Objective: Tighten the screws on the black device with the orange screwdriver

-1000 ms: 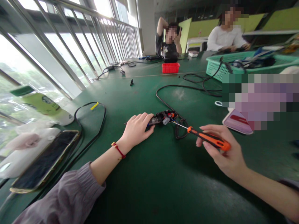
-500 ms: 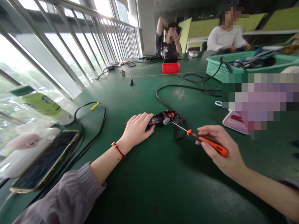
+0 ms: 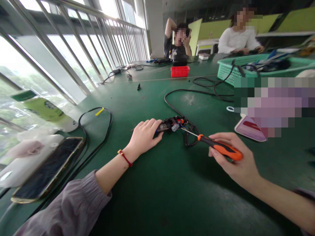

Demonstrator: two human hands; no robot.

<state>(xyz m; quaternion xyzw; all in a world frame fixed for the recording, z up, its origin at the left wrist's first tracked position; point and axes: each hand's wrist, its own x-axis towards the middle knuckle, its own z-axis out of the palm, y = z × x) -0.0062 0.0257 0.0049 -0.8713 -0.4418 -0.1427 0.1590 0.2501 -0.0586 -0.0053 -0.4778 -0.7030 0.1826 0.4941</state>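
Observation:
On the green table [image 3: 152, 183], my left hand [image 3: 145, 136] is wrapped round the dark body of a small electrical device [image 3: 167, 125]. Its right end is exposed, with red and grey parts and thin wires. My right hand [image 3: 233, 157] holds an orange and black screwdriver [image 3: 221, 147] by the handle. The thin metal shaft points left, its tip at the wires of the device; whether it touches them is too small to tell. A black coiled cord [image 3: 190, 143] lies just right of the device.
Left are a phone [image 3: 49, 167], a bottle [image 3: 49, 109] and a black cable [image 3: 110, 121]. Ahead are a red box [image 3: 180, 71] and a green basket [image 3: 225, 70]. A pink phone [image 3: 248, 129] lies at right. Two people sit across the table.
The screwdriver has turned in my right hand and shifted slightly right. My left hand and the device have not moved.

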